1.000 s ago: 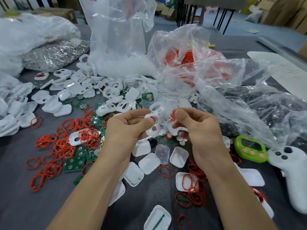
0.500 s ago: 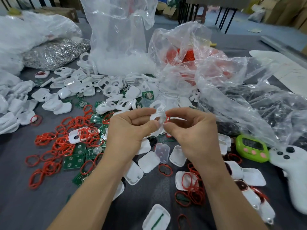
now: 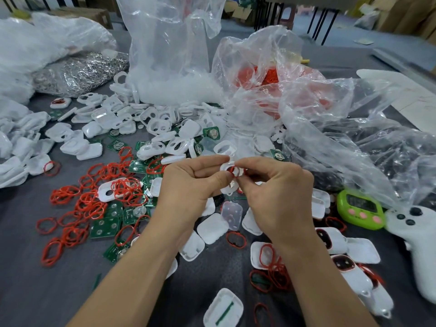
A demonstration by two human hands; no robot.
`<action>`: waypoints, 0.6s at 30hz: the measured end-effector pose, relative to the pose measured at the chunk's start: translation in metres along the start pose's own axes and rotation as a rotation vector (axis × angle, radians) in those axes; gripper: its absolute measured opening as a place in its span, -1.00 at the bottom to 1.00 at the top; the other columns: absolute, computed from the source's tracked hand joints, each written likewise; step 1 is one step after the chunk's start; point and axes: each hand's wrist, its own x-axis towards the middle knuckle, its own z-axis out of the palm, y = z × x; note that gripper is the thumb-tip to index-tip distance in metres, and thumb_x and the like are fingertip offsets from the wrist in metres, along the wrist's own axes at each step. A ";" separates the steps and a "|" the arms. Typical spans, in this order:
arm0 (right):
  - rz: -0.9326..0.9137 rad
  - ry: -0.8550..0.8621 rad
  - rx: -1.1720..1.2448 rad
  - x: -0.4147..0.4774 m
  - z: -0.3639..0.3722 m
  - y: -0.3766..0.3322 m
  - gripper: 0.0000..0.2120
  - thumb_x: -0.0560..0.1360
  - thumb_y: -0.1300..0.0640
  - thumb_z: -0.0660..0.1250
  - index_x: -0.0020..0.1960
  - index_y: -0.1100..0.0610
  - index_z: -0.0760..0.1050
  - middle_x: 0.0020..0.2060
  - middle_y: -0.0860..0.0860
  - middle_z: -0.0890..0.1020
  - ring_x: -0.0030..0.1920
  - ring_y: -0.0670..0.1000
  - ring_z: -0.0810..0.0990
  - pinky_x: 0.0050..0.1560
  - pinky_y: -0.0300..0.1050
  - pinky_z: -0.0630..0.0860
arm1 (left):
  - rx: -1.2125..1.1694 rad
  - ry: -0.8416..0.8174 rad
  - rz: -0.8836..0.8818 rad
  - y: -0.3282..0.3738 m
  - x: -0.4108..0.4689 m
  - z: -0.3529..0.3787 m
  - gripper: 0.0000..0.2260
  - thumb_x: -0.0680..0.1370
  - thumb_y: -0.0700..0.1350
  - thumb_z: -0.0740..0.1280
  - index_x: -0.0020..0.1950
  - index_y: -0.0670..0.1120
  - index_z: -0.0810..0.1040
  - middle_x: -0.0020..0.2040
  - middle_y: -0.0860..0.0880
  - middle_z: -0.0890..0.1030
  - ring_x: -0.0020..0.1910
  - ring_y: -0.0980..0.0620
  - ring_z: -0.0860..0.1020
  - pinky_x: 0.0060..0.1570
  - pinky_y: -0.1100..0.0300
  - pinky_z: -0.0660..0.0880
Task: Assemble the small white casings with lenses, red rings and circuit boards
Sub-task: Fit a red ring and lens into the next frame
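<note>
My left hand [image 3: 191, 182] grips a small white casing [image 3: 227, 167] above the middle of the table. My right hand [image 3: 276, 187] pinches a red ring [image 3: 232, 170] and holds it against the casing's round opening. Loose red rings [image 3: 92, 197] and green circuit boards [image 3: 106, 226] lie scattered at the left. White casing halves [image 3: 210, 228] lie under my hands, and one clear lens piece [image 3: 232, 214] sits among them. Several casings with dark windows [image 3: 330, 239] lie at the right.
Clear plastic bags stand behind: one with white parts [image 3: 169, 86], one with red rings [image 3: 264, 76], a crumpled one [image 3: 354, 142] at right. A bag of metal clips [image 3: 77, 72] lies far left. A green timer [image 3: 361, 212] and a white controller [image 3: 417, 234] sit at right.
My hands came together over the casing. The right hand brought the red ring onto the casing's opening, where a second ago the hands were slightly apart.
</note>
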 end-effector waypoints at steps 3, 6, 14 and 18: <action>-0.074 0.017 -0.066 -0.001 0.001 -0.001 -0.75 0.38 0.26 0.62 0.00 0.03 0.76 -0.13 -0.11 0.77 -0.07 -0.20 0.68 -0.02 -0.48 0.53 | 0.014 0.015 0.007 -0.002 -0.001 0.000 -0.80 0.45 -0.29 0.53 -0.05 0.00 0.73 -0.17 -0.03 0.76 -0.24 0.18 0.70 -0.30 0.38 0.53; -0.108 0.019 -0.102 -0.002 0.002 -0.002 -0.75 0.37 0.30 0.62 -0.01 0.06 0.77 -0.12 -0.07 0.78 -0.05 -0.16 0.67 0.03 -0.48 0.50 | 0.039 0.034 0.014 -0.004 -0.001 0.001 -0.78 0.47 -0.34 0.52 -0.03 -0.02 0.73 -0.19 -0.03 0.76 -0.26 0.17 0.69 -0.30 0.37 0.54; -0.149 0.031 -0.117 -0.006 0.004 -0.003 -0.78 0.37 0.30 0.60 -0.06 0.04 0.77 -0.24 -0.07 0.76 -0.08 -0.14 0.65 -0.10 -0.56 0.45 | 0.135 0.048 0.051 -0.004 -0.004 0.001 -0.75 0.48 -0.36 0.50 0.01 -0.02 0.73 -0.23 0.00 0.76 -0.26 0.20 0.69 -0.23 0.38 0.55; -0.227 0.032 -0.188 -0.008 0.007 -0.004 -0.80 0.35 0.37 0.56 -0.19 0.07 0.72 -0.35 -0.01 0.71 -0.33 -0.02 0.63 -0.28 -0.18 0.48 | 0.230 0.082 0.086 -0.006 -0.007 0.003 -0.67 0.49 -0.37 0.48 -0.01 0.08 0.72 -0.28 -0.07 0.74 -0.27 0.10 0.66 -0.17 0.20 0.61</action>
